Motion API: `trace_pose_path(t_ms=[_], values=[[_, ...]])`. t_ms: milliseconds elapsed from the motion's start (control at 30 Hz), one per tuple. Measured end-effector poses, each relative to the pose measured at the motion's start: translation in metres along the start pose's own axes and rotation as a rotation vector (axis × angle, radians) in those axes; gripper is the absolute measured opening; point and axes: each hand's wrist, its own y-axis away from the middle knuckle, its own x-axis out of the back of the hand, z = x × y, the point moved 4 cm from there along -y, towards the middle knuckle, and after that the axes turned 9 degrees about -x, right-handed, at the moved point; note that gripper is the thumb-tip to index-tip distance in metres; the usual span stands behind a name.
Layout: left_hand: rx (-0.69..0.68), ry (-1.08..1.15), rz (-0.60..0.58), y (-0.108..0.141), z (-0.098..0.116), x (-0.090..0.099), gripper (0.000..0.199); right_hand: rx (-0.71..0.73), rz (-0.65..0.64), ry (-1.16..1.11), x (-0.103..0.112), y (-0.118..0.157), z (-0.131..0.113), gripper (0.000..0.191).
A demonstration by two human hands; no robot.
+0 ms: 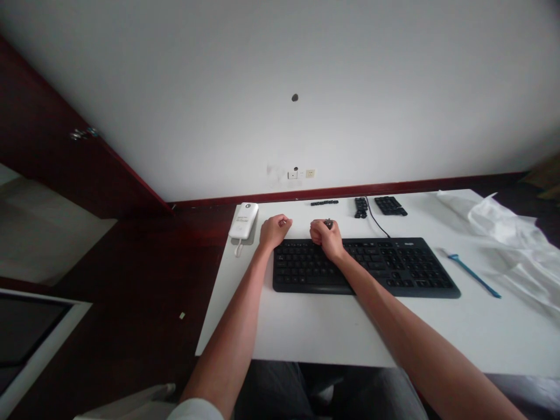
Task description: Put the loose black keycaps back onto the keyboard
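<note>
My left hand (273, 231) is at the keyboard's upper left corner, with its fingers curled in and the thumb against them. Whatever it may hold is hidden. My right hand (327, 235) is closed in a fist over the upper middle of the keyboard. A small dark thing (328, 223) shows at the top of that fist, too small to name. The black keyboard (315, 288) lies flat under my right wrist. Behind it lie a row of loose black keycaps (324, 203), a narrow group of keycaps (361, 207) and a wider block of keycaps (390, 205).
A white handheld device (244, 221) with a wrist strap lies at the white table's (306, 332) left edge. To the right are a blue-handled brush (475, 274) and a crumpled white sheet (503, 227). A cable (375, 217) runs back from the keyboard towards the wall.
</note>
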Motion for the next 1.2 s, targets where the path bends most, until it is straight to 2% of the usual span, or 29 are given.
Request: trace_pose_path(t_ms=[167, 267, 400, 500, 567, 600, 700, 767, 933, 1200], values=[[-0.003, 0.004, 0.002, -0.001, 0.0, 0.001, 0.028, 0.014, 0.047, -0.121, 0.003, 0.003, -0.006, 0.049], [-0.019, 0.008, 0.01, -0.002, 0.0, 0.001, 0.028, 0.051, 0.109, -0.08, 0.011, 0.004, -0.013, 0.05], [-0.009, 0.002, 0.015, -0.002, -0.003, -0.001, 0.027, 0.227, 0.281, 0.303, 0.036, -0.002, -0.038, 0.049], [-0.002, 0.006, 0.023, -0.002, -0.004, -0.001, 0.027, 0.389, 0.376, 0.671, 0.056, -0.019, -0.064, 0.035], [-0.001, 0.01, 0.029, -0.002, -0.004, -0.001, 0.027, 0.438, 0.323, 0.892, 0.065, -0.036, -0.075, 0.023], [-0.002, 0.012, 0.031, -0.002, -0.004, -0.001, 0.027, 0.437, 0.282, 1.002, 0.069, -0.046, -0.077, 0.024], [0.001, 0.022, 0.031, -0.002, -0.004, 0.0, 0.027, 0.349, 0.206, 1.286, 0.078, -0.076, -0.073, 0.042], [0.007, 0.026, 0.029, -0.002, -0.004, 0.0, 0.026, 0.28, 0.121, 1.4, 0.081, -0.092, -0.064, 0.045], [0.005, 0.013, 0.049, -0.002, -0.004, 0.0, 0.026, 0.258, -0.014, 1.535, 0.079, -0.116, -0.048, 0.038], [0.025, -0.007, 0.055, -0.002, -0.003, 0.0, 0.026, 0.246, -0.151, 1.612, 0.073, -0.14, -0.046, 0.038]])
